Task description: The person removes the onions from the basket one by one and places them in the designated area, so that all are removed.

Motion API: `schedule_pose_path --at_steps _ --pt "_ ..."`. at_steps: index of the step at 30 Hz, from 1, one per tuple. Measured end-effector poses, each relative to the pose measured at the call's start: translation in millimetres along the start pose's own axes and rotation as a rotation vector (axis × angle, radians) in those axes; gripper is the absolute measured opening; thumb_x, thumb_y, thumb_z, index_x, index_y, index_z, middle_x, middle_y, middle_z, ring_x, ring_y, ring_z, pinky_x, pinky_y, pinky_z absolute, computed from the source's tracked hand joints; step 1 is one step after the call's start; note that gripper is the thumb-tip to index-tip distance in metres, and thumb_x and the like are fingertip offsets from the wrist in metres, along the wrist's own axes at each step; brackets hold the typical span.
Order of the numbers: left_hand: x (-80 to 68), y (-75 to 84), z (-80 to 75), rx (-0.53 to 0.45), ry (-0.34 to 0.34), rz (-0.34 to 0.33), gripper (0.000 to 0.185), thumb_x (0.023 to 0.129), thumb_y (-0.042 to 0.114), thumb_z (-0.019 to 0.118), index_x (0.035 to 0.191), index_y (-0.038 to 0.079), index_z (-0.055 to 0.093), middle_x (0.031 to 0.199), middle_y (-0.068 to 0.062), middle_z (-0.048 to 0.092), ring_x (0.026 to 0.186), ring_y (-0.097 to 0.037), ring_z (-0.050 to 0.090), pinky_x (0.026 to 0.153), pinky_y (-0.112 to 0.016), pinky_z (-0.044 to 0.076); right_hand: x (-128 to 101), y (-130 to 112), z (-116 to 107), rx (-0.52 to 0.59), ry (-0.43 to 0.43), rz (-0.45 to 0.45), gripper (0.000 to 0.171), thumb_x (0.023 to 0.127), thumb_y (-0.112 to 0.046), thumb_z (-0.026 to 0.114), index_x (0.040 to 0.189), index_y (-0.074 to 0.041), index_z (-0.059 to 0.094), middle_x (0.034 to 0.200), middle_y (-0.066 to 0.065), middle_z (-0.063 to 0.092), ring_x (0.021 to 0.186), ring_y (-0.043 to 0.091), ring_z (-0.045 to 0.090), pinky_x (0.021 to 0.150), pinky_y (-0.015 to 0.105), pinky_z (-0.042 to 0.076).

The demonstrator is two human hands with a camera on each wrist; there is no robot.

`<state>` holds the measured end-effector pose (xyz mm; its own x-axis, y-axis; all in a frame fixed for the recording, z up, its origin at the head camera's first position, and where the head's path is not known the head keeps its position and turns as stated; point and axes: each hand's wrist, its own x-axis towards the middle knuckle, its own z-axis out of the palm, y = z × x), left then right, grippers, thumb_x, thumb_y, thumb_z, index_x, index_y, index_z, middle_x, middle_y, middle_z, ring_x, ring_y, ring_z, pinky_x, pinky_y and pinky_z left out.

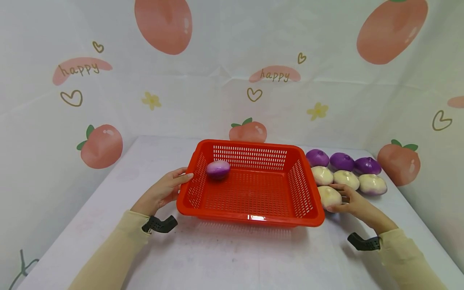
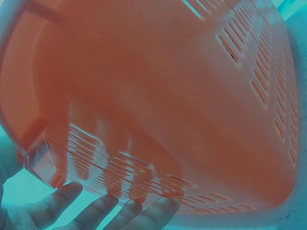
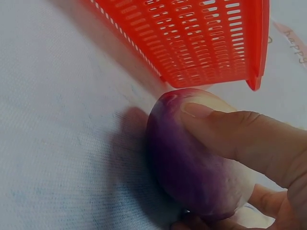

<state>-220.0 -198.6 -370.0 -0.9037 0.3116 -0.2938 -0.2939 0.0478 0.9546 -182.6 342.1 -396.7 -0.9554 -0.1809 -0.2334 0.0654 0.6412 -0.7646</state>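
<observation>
A red slotted plastic basket [image 1: 224, 213] stands in front of me. My left hand [image 1: 161, 191] holds its left side, thumb at the rim and fingers against the outer wall; the left wrist view shows those fingertips [image 2: 165, 207] on the slots. Inside, near the back left corner, lies one purple-and-white turnip [image 1: 218, 169]. Just right of the basket, my right hand [image 1: 357, 206] grips another turnip [image 1: 329, 197], white on top and purple below. Its thumb [image 3: 240, 134] presses on the near side, while the other fingers curl behind, partly hidden.
Beyond my right hand, a row of white-topped turnips [image 1: 346, 179] sits before a row of purple ones [image 1: 342, 161], close to the basket's right wall. A printed cloth [image 1: 217, 104] hangs behind the white table [image 1: 232, 257].
</observation>
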Motion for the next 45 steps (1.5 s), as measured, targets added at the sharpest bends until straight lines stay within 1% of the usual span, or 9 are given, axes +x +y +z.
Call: schedule_pose_path --at_steps 6,13,18,23,26,29,33,39,45 --pt "2.5 -0.5 -0.5 0.0 0.012 -0.012 0.063 0.098 0.031 0.056 0.15 0.009 0.028 0.127 -0.009 0.055 0.098 -0.015 0.064 0.086 -0.041 0.057 -1.6 0.1 -0.9 0.011 0.005 -0.009 0.084 0.087 -0.028 0.071 0.145 0.007 0.02 0.143 0.034 0.029 0.125 0.05 0.034 0.096 0.071 0.035" --pt "0.8 0.2 -0.8 0.01 0.004 -0.009 0.064 0.098 0.032 0.057 0.15 0.008 0.028 0.128 -0.01 0.054 0.099 -0.016 0.064 0.086 -0.042 0.057 -1.8 4.1 -13.5 -0.001 0.011 -0.089 0.075 0.092 -0.026 0.064 0.147 0.004 0.023 0.145 0.03 0.034 0.126 0.049 0.04 0.095 0.063 0.044" --pt "-0.7 1.3 -0.7 0.026 0.017 -0.016 0.065 0.098 0.033 0.057 0.151 0.009 0.027 0.133 -0.013 0.052 0.1 -0.016 0.064 0.087 -0.041 0.056 -0.2 -14.2 -31.7 0.051 0.022 -0.109 0.072 0.096 -0.024 0.059 0.149 0.003 0.017 0.147 0.032 0.032 0.132 0.049 0.035 0.101 0.067 0.036" --pt "-1.5 1.5 -1.3 0.041 0.02 -0.016 0.068 0.097 0.035 0.057 0.152 0.009 0.026 0.137 -0.015 0.049 0.101 -0.016 0.064 0.089 -0.041 0.056 8.7 -47.6 -48.5 0.064 0.067 -0.167 0.068 0.097 -0.024 0.058 0.149 0.0 0.02 0.147 0.029 0.033 0.122 0.016 0.052 0.098 0.029 0.05" --pt "-1.2 1.1 -1.8 0.04 0.015 -0.016 0.068 0.097 0.035 0.058 0.152 0.009 0.026 0.137 -0.015 0.049 0.101 -0.016 0.064 0.089 -0.041 0.056 15.8 -72.8 -48.2 0.119 0.068 -0.213 0.063 0.097 -0.024 0.059 0.149 -0.009 0.026 0.149 0.025 0.033 0.114 -0.001 0.052 0.089 0.014 0.048" --pt "0.0 0.8 -1.7 0.034 0.013 -0.016 0.066 0.098 0.033 0.057 0.151 0.009 0.027 0.134 -0.014 0.051 0.1 -0.016 0.064 0.087 -0.042 0.056 25.5 -101.1 -39.1 0.163 0.053 -0.25 0.059 0.096 -0.024 0.06 0.147 -0.016 0.031 0.15 0.02 0.036 0.124 0.013 0.053 0.092 0.023 0.051" --pt "1.0 0.8 -1.5 0.031 0.01 -0.016 0.064 0.098 0.032 0.056 0.151 0.009 0.028 0.13 -0.012 0.053 0.099 -0.016 0.065 0.087 -0.042 0.057 46.0 -138.2 -21.2 0.162 -0.005 -0.318 0.063 0.093 -0.02 0.065 0.147 -0.013 0.033 0.148 0.018 0.039 0.135 0.038 0.041 0.099 0.039 0.05" --pt "0.7 0.9 -1.1 0.034 0.006 -0.01 0.066 0.097 0.033 0.057 0.151 0.008 0.027 0.131 -0.014 0.052 0.098 -0.015 0.064 0.086 -0.04 0.057 77.2 -184.8 11.0 0.161 -0.133 -0.454 0.065 0.09 -0.012 0.069 0.145 -0.008 0.035 0.145 0.018 0.042 0.135 0.039 0.04 0.107 0.053 0.041" --pt "0.4 1.2 -0.8 0.044 -0.005 -0.006 0.067 0.098 0.034 0.056 0.151 0.008 0.025 0.137 -0.018 0.048 0.099 -0.015 0.064 0.087 -0.041 0.056 104.3 -212.1 50.9 0.178 -0.253 -0.532 0.067 0.088 -0.009 0.07 0.146 -0.012 0.035 0.145 0.015 0.042 0.136 0.037 0.04 0.106 0.05 0.043"
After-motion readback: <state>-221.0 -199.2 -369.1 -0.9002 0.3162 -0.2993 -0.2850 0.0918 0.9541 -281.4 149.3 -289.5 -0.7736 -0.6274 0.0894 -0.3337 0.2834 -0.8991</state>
